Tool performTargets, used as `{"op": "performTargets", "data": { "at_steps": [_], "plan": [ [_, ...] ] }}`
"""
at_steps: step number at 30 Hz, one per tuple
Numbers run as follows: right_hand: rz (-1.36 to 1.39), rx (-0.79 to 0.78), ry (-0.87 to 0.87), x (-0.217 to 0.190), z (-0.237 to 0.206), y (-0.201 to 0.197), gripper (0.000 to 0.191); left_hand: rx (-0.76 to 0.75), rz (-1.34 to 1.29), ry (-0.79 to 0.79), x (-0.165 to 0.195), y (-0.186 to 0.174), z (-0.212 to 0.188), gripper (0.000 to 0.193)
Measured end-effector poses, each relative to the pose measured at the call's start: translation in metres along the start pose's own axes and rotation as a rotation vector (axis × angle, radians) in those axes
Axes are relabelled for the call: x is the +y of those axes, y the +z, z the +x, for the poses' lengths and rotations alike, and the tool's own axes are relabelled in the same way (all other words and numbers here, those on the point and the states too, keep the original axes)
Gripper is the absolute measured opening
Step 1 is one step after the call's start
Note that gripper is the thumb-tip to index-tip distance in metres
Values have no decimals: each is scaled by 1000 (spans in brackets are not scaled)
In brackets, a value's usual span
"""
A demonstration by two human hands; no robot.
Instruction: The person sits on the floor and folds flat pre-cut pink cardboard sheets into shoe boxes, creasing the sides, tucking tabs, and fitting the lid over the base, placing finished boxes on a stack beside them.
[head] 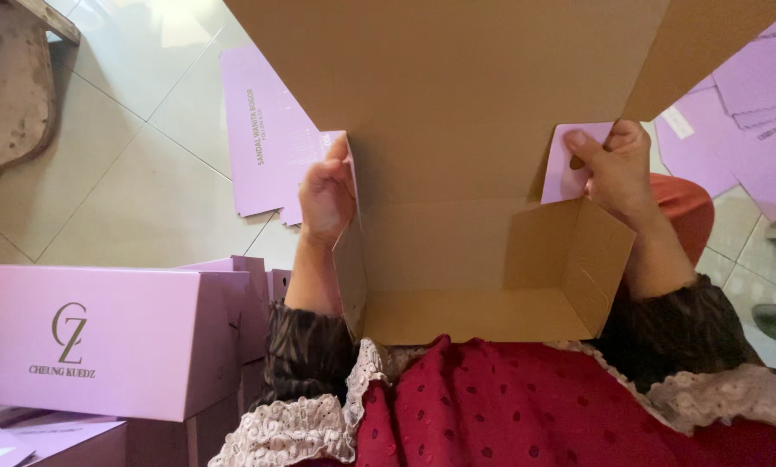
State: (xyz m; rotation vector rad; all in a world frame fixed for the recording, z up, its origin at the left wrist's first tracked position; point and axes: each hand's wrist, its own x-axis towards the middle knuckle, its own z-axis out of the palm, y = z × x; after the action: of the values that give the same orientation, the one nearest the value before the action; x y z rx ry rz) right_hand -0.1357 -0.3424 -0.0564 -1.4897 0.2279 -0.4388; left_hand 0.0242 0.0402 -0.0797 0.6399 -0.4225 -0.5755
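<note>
Left hand [325, 197] fingers curled, gripping left side flap of half-folded cardboard box [457, 259] | right hand [617, 169] pinching lilac right flap [563, 164] between thumb and fingers | box open on lap, brown inside, lid panel up | finished lilac boxes [94, 337] stacked left, flat lilac blanks [271, 130] on tiled floor

The half-folded box [457, 259] is plain brown inside with lilac outer flaps. Finished boxes [102, 337] and flat sheets [271, 130] are lilac with gold lettering. The dress [535, 406] is dark red with eyelet dots, its sleeves [306, 355] mottled black with cream lace.
</note>
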Motion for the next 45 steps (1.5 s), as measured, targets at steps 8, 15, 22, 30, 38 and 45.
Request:
{"op": "performTargets", "data": {
  "at_steps": [8, 15, 22, 30, 38, 45],
  "plan": [
    [-7, -95, 66, -27, 4, 15, 5, 26, -275, 100, 23, -50, 51, 49],
    [-106, -68, 98, -30, 6, 26, 7, -181, -296, 167, 27, -31, 70, 51],
    [-237, -47, 88, -28, 8, 34, 14, -70, -200, 65, 31, -21, 51, 55],
    [-375, 59, 292, -31, -4, 32, 19, 192, 351, 145, 43, 21, 54, 44],
    [544, -121, -10, -55, 28, -12, 50, 243, 430, 158, 39, 31, 53, 44],
    [565, -219, 110, -52, 82, -34, 34, 202, 492, 120, 21, 34, 61, 42]
  ]
}}
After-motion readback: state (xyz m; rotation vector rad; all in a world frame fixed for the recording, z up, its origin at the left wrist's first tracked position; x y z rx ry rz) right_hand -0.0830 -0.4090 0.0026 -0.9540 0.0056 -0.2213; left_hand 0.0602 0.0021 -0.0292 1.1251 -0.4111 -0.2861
